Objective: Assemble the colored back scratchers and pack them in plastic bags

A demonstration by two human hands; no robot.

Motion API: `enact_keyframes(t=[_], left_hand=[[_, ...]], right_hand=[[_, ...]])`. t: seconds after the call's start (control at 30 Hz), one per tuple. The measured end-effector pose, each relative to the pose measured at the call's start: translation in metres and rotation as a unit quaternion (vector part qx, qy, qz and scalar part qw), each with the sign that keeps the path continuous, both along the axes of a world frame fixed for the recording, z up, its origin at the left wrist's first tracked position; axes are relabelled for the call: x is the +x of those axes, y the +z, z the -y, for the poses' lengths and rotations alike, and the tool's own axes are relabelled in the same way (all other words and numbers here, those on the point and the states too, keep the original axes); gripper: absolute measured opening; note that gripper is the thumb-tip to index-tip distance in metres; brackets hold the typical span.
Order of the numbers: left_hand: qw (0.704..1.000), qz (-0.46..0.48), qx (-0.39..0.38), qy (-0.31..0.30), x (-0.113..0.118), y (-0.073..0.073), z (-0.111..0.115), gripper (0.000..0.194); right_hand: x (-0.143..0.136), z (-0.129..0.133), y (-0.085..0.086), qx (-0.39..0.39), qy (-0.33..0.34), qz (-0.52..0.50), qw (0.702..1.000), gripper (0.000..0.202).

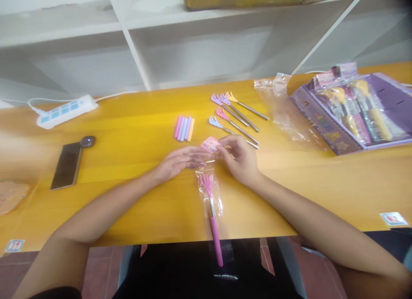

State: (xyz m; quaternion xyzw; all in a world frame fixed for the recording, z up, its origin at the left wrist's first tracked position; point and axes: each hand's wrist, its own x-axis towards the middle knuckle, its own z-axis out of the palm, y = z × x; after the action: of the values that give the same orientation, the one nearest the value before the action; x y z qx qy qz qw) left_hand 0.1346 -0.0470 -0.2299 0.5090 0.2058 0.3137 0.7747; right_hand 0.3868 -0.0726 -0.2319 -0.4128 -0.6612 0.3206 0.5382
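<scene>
A pink back scratcher (216,237) lies inside a clear plastic bag (219,199), its lower end reaching past the table's front edge. At the bag's upper end, my right hand (240,161) pinches a small pink printed card (209,143) between thumb and fingers. My left hand (178,161) is stretched out flat, fingertips at the card's lower edge and the bag's top. Beyond my hands lie several back scratcher heads on metal rods (238,123), in purple, orange, pink and blue. Left of them sits a row of several pastel handles (184,128).
A purple display box (334,140) with bagged back scratchers stands at the right, beside empty clear bags (283,106). At the left are a white power strip (69,111), a phone-like dark slab (66,166) and a small dark rounded object (87,141). White shelving (206,54) rises behind.
</scene>
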Motion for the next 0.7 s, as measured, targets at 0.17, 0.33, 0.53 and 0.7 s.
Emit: enact_keyframes(t=[0.17, 0.33, 0.53, 0.7], left_hand=[[0.999, 0.028, -0.036, -0.008, -0.0008, 0.0014, -0.0003, 0.05], [0.995, 0.045, -0.093, -0.005, -0.0042, -0.0001, -0.0014, 0.051], [0.992, 0.051, -0.118, -0.006, -0.005, -0.0019, -0.0014, 0.05], [0.988, 0.063, -0.138, 0.014, -0.0044, -0.0036, -0.0017, 0.054]], right_hand=[[0.0013, -0.0007, -0.0003, 0.005, -0.006, 0.014, 1.0, 0.019], [0.0035, -0.0011, -0.0005, 0.032, -0.006, 0.071, 0.997, 0.013], [0.0041, 0.0001, 0.0024, 0.058, -0.004, 0.094, 0.994, 0.008], [0.0052, -0.0017, 0.004, 0.108, 0.021, 0.135, 0.985, 0.01]])
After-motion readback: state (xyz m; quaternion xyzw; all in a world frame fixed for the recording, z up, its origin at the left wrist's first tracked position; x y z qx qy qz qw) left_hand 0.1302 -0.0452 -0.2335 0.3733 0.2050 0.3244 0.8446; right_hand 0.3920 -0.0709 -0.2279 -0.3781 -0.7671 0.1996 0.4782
